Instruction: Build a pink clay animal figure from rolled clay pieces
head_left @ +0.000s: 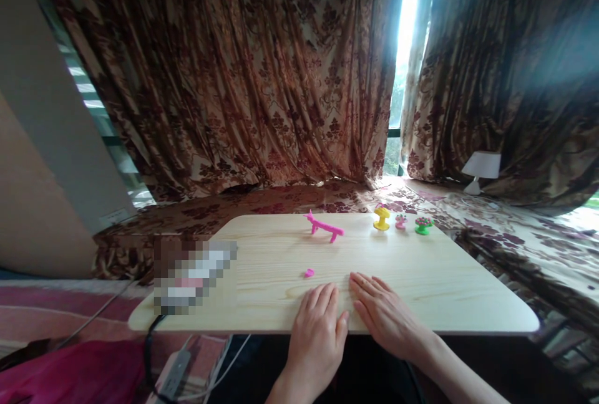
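Observation:
Palm down at the table's front edge, my left hand [319,322] has its fingers stretched forward over the wood. My right hand [384,312] lies flat beside it, fingers extended and angled to the left. Whatever may be under either palm is hidden. Just beyond my left fingertips is a small pink clay piece [309,273]. Farther back stands a pink clay animal figure [326,227] with a long body, thin legs and pointed ears. To its right are a yellow mushroom-shaped clay model [381,219], a small pink one with dots [401,222] and a green dotted one [423,226].
The pale wooden table [449,292] has rounded corners. A blurred-out object [196,276] sits on its left side, with a black cable [148,354] hanging down. A power strip [173,370] lies below. A white lamp [481,167] stands on the patterned ledge behind.

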`<move>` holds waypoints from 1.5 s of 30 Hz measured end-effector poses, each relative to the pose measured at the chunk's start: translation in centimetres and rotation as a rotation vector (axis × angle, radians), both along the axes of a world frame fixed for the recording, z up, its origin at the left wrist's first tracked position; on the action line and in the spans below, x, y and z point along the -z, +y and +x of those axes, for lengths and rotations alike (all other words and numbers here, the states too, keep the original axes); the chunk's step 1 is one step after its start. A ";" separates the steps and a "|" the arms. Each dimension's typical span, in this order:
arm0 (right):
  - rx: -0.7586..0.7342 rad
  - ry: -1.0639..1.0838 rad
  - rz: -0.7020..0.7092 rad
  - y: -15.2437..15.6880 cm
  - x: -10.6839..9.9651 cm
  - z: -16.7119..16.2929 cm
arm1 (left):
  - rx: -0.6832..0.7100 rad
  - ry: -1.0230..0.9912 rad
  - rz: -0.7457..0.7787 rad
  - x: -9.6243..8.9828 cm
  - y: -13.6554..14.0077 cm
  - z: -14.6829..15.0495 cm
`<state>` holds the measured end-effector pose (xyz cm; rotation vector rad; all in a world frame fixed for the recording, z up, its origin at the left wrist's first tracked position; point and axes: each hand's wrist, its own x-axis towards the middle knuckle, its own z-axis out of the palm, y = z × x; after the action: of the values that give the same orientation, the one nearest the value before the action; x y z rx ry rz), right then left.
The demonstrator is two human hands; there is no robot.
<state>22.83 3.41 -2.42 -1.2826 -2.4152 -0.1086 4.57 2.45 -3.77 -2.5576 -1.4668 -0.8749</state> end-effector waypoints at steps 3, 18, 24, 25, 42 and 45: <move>0.087 -0.008 0.038 -0.4 0.9 0.0 | -0.003 0.003 -0.013 -0.1 -0.1 -0.1; 0.179 -0.016 0.016 -0.3 0.7 1.0 | 0.000 0.012 -0.015 -0.1 -0.2 -0.2; 0.229 0.024 0.081 -2.8 1.0 2.4 | -0.006 0.008 -0.039 -0.5 -0.3 -0.2; 0.232 0.042 0.054 -2.8 0.7 2.5 | -0.007 0.011 -0.042 -0.5 -0.3 -0.2; 0.077 0.059 -0.162 2.3 -2.0 3.1 | -0.010 0.041 0.008 -0.1 -0.1 -0.3; 0.090 0.104 -0.133 2.1 -1.6 2.9 | -0.012 0.045 0.026 0.1 -0.1 -0.4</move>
<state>25.77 5.53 -0.81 -1.4190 -2.3105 0.0934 4.19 2.36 -3.84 -2.5299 -1.4479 -0.8232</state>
